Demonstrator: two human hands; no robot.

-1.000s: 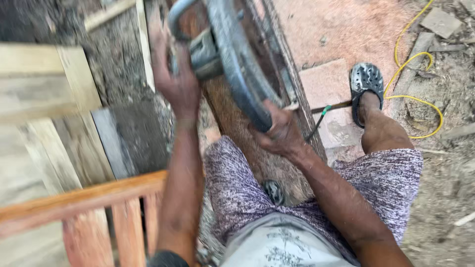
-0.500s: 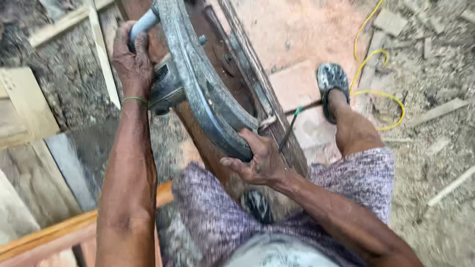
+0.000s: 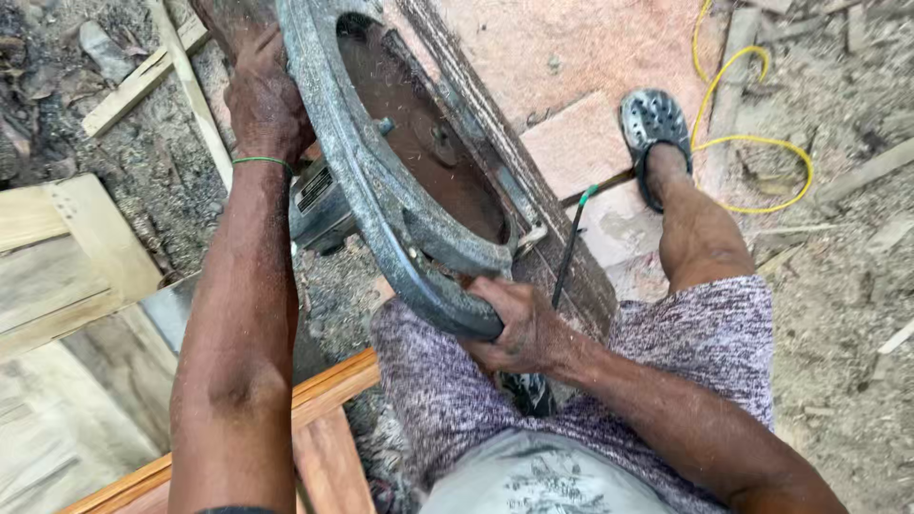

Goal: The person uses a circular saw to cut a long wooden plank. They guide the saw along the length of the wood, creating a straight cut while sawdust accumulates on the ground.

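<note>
Where the ground on the far left is grey with dust and sawdust, pale wooden boards lie flat, and a thin light batten lies slanted above them. Below, an orange-brown wooden frame runs slantwise under the left forearm. The left hand is up near the top of the view, a green band round its wrist, its fingers curled tight on the top of a power saw; just what part they clamp is hidden by the hand itself. The saw is a grey, worn machine with a big curved guard, its grey motor housing sticking out just beside the left wrist. It sits tilted on a dark, sawdust-coated plank that runs slantwise from the top middle down between the person's legs, and fine specks of dust hang about it. The right hand is low in the middle, fingers wrapped shut round the lower end of the guard's curved rim, touching it firmly. A thin dark rod with a green tip lies just beside the plank. Farther right a reddish board lies on the ground; the person's foot in a grey perforated clog stands at its edge. A yellow cord loops over the rubble on the right
</note>
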